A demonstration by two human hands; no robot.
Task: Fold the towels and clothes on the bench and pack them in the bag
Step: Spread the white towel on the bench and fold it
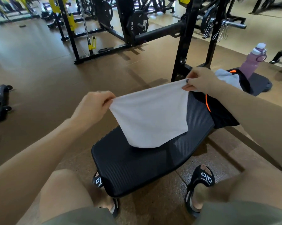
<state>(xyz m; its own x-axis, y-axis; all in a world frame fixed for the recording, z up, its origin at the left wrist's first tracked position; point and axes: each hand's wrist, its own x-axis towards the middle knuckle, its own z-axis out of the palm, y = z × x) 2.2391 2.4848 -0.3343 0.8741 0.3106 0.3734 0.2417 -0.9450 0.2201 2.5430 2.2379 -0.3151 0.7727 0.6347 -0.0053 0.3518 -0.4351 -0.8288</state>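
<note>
White plain towel (149,116). Bench (137,168) black, fine ribbed texture. Black garment (221,114) with orange stripe at bench's far right edge; second pale white towel (226,77) beyond it. Bottle (250,64) pink-mauve, lilac-white lid, near far end. Sandals (201,179) black, white lettering. Shorts (234,213) olive-khaki. Floor (39,70) brown. Rack (182,46) black; yellow parts on machines behind.

Soft matt white terry cloth for the towel (150,117); ribbed, faintly glossy black padding on the worktop (137,168); smooth dark fabric, orange-trimmed, for the garment (221,114).
</note>
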